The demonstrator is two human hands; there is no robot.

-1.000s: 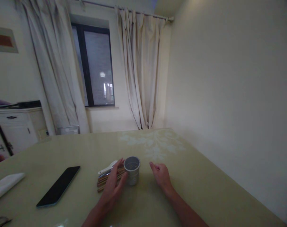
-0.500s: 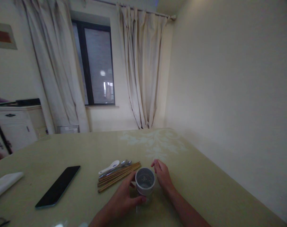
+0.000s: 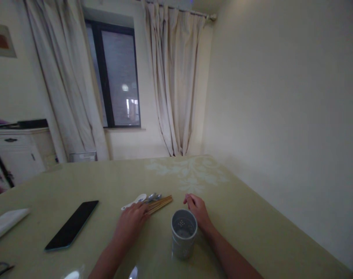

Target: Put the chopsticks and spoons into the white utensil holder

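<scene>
My left hand (image 3: pixel 132 219) lies over a bundle of wooden chopsticks (image 3: pixel 161 203), its fingers curled round their near part. Their left ends are hidden beneath it. Just behind the chopsticks are a white spoon (image 3: pixel 140 198) and metal spoons (image 3: pixel 152 197), partly covered by the same hand. A grey cylindrical holder (image 3: pixel 184 242) with holes in its bottom stands upright between my forearms, with nothing inside. Beyond its right side rests my right hand (image 3: pixel 197 209), fingers loosely curled in and holding nothing visible; it is apart from the holder's rim.
A dark phone (image 3: pixel 72 225) lies on the glossy greenish table (image 3: pixel 106 182), left of my left hand. Farther left is a white packet (image 3: pixel 7 223), with a thin dark object (image 3: pixel 2 267) at the near left corner. A wall (image 3: pixel 281 116) runs along the table's right side.
My left hand has let go of the holder and moved left onto the chopsticks, which look drawn closer together. The holder now stands slightly nearer and farther right. My right hand has barely moved.
</scene>
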